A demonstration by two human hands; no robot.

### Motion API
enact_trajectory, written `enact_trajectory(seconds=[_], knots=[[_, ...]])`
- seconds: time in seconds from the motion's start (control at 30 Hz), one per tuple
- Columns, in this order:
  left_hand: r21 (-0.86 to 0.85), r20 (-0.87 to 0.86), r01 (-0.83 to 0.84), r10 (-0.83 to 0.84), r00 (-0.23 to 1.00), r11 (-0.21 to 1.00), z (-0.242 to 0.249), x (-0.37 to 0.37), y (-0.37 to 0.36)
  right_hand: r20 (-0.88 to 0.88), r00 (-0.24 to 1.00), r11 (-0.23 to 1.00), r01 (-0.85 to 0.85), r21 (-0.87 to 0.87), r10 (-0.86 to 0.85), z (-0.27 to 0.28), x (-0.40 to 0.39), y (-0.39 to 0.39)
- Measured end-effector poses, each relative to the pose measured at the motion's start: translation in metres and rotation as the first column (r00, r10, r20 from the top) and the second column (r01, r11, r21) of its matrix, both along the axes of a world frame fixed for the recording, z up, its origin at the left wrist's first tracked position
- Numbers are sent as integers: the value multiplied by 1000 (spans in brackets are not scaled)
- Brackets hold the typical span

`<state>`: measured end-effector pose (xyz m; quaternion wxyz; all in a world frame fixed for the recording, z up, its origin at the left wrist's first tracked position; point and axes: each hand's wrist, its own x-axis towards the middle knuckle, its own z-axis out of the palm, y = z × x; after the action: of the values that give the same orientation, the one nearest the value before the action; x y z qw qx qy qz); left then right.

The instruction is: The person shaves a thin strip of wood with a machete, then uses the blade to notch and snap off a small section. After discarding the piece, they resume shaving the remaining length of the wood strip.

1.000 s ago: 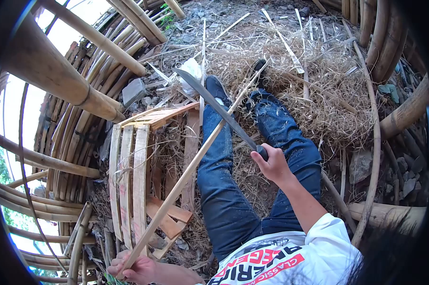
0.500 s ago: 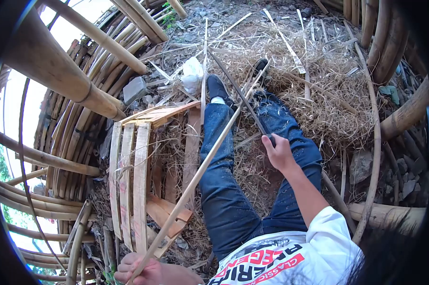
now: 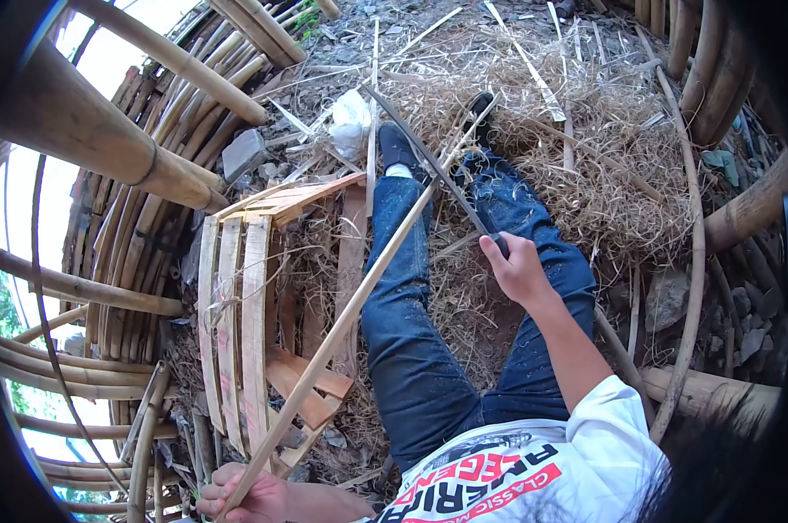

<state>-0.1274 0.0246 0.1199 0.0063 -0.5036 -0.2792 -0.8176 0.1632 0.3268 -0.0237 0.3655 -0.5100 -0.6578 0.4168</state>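
Observation:
My right hand (image 3: 523, 272) is closed around the black handle of a long-bladed knife (image 3: 404, 129), its blade pointing up and to the left over my lower legs. At the lower left, my left hand (image 3: 252, 495) grips the near end of a long bamboo strip (image 3: 346, 315). The strip slants up between my legs to my feet. Near my shins the blade crosses it and appears to touch it; the exact contact is too small to make out. Beside my left leg stands a slatted wooden crate (image 3: 256, 288).
Curly bamboo shavings (image 3: 620, 166) cover the ground to the right. A white plastic bag (image 3: 350, 118) and a grey block (image 3: 244, 155) lie beyond the crate. Thick bamboo poles (image 3: 106, 126) stand at left, and a thin pole (image 3: 692, 253) lies at right.
The knife blade has swung slightly left and now lies at a flatter angle across the strip. My left hand and the strip's near end have shifted a little left.

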Motion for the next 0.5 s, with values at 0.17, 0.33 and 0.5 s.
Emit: enact_trajectory(seconds=[0.17, 0.33, 0.5], knots=[[-20, -5, 47, -47, 999, 999, 1, 9, 9, -10, 995, 995, -101, 9, 101, 28, -3, -25], [-327, -486, 537, -626, 611, 778, 26, -80, -3, 22, 984, 984, -175, -28, 176, 31, -2, -17], [-70, -166, 136, -146, 975, 988, -5, -15, -4, 103, 981, 986, -164, -27, 166, 37, 4, -8]])
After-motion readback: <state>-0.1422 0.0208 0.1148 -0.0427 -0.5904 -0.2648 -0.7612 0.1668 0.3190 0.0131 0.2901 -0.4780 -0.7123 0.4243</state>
